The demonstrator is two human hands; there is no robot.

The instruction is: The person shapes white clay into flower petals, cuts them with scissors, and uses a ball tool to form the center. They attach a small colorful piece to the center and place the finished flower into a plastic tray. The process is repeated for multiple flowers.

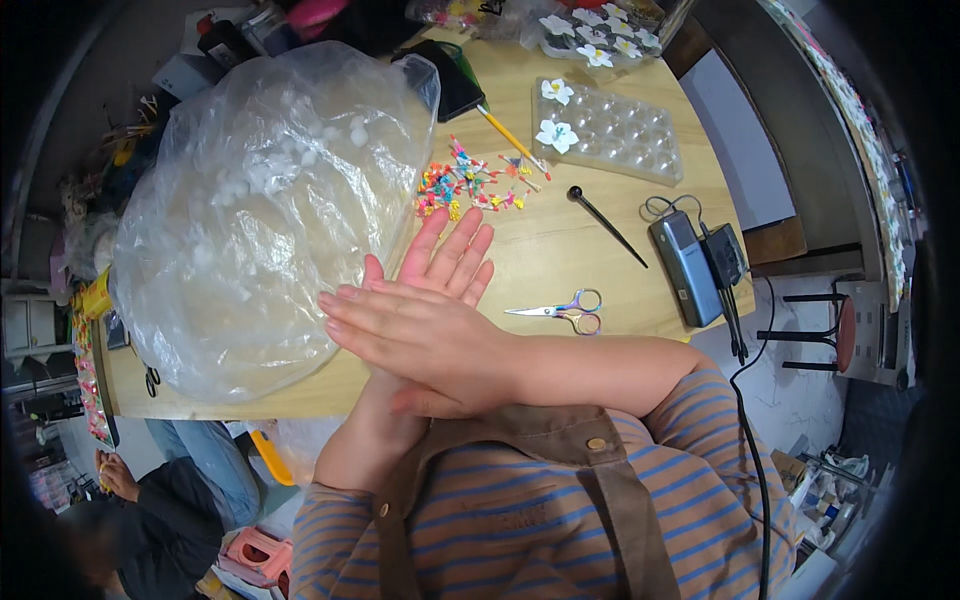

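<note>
My left hand point(444, 262) is turned palm up, its fingers spread towards the far side of the table. Across its palm lies my right hand point(420, 330), flat and palm down, fingers pointing left. Whatever may be between the two palms is hidden. To their left a large clear plastic bag point(300, 247) covers the table, with several white balls point(234, 187) showing in it. Just beyond my left fingertips is a heap of small coloured flower stamens point(469, 176). Right of my hands lie small scissors point(559, 310) with iridescent handles.
A black ball-headed tool point(607, 225) and a power bank point(684, 266) with cables are at right. Two white flowers sit in a clear cavity tray point(622, 131); more flowers point(600, 34) stand behind. A pencil point(510, 139) touches a phone point(450, 90). Another person point(165, 502) sits at lower left.
</note>
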